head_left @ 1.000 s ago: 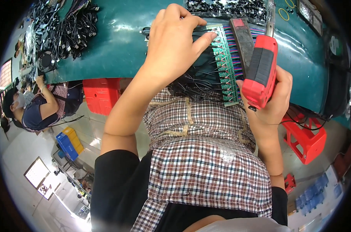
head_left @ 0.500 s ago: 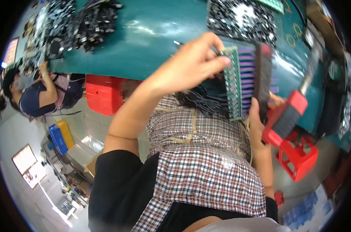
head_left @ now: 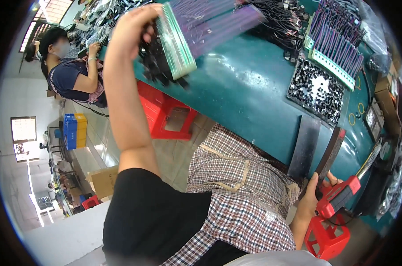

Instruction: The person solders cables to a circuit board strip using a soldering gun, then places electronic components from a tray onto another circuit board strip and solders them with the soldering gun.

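Rack (head_left: 176, 42) of purple wires is now up in the air at the far left of the bench (head_left: 249, 97), lifted off the middle spot where it sat a second ago. Left hand (head_left: 134, 26) is wrapped around its near edge, fingers closed on it, and the black wire ends (head_left: 158, 62) dangle underneath over the bench's front edge. So the whole loaded rack looks like it's getting carried off to the left side, which to me reads as that piece being done with.

Moving right: a red stool (head_left: 167, 113) sits under the bench edge, and a co-worker in a dark top (head_left: 70, 77) is busy way off at the far left end. On the bench toward the right there's a tray of small black parts (head_left: 316, 91), with another rack of purple wires (head_left: 336, 44) just behind it near the far edge.

Right hand (head_left: 314, 197) has dropped down below the front edge by the lap, fingers curled tight around the red tool (head_left: 340, 195). A second ago the tool was up by the rack, so it's parked for now.
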### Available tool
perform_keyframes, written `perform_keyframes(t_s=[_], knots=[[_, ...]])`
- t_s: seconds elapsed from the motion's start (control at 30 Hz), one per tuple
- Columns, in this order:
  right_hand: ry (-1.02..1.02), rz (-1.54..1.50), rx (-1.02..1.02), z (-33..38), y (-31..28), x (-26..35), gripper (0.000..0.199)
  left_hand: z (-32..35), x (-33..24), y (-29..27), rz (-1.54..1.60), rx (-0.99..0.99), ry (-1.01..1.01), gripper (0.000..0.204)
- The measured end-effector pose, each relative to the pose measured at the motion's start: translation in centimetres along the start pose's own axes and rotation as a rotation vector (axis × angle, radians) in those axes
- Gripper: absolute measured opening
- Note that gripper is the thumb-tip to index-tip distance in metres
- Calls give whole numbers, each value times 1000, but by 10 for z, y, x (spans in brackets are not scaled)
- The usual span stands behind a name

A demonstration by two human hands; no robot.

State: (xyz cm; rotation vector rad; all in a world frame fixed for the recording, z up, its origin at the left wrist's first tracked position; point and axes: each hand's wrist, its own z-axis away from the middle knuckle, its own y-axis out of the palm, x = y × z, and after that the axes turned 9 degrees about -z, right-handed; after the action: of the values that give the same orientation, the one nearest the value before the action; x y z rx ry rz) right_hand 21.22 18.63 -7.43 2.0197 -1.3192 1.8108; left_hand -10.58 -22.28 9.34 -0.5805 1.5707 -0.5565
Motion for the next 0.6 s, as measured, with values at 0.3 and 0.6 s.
perform_keyframes(t_s=[0.3, 0.6], knots=[[194, 18, 7, 9, -9, 5, 51, -186, 122, 9, -1079, -400, 16, 48], [119, -28, 0, 9, -13, 10, 55, -169, 62, 28, -1520, -167, -212, 41]])
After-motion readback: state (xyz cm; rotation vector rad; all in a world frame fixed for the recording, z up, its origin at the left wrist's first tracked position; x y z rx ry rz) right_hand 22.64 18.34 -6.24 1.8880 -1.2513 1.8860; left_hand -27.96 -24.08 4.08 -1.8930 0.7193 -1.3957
